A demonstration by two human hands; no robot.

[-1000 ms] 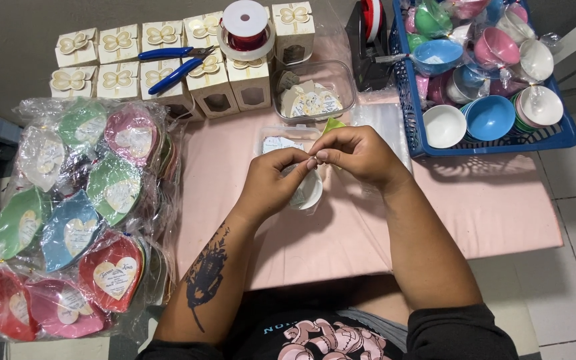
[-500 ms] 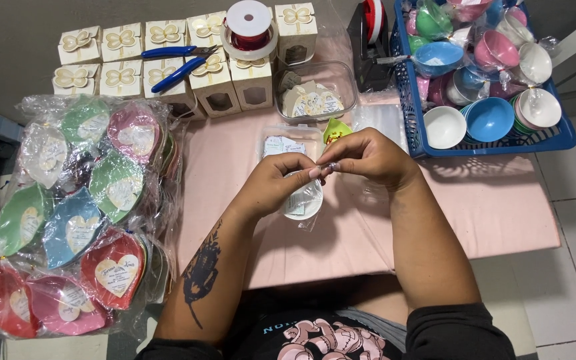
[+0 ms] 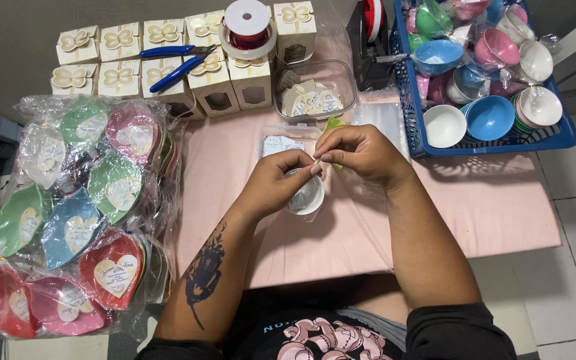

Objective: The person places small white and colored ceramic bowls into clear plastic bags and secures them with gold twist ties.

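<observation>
A small white bowl [image 3: 306, 195] wrapped in clear film sits on the pink table [image 3: 488, 213], right under both hands and partly covered by them. The left hand [image 3: 276, 183] curls over the bowl's left rim, thumb and forefinger pressed together on something thin at the top of the wrapping (too small to tell what). The right hand [image 3: 361, 153] meets it from the other side, its fingertips pinched shut on the same spot, so the two hands touch just above the bowl.

Just behind the hands lies a clear plastic tray [image 3: 315, 90] holding small paper tags, and beside the right hand a bit of green [image 3: 333, 125] pokes out. Farther back stand cream gift boxes [image 3: 211, 83] with butterfly tops; blue-handled pliers [image 3: 171, 63] lie across them, and a spool of red ribbon [image 3: 247, 25] rests on top. To the right, a blue basket [image 3: 555, 140] holds more bowls in white, blue, pink and green. On the left, well apart from the hands, heart-shaped dishes [image 3: 75, 213] in clear wrap are piled together.
</observation>
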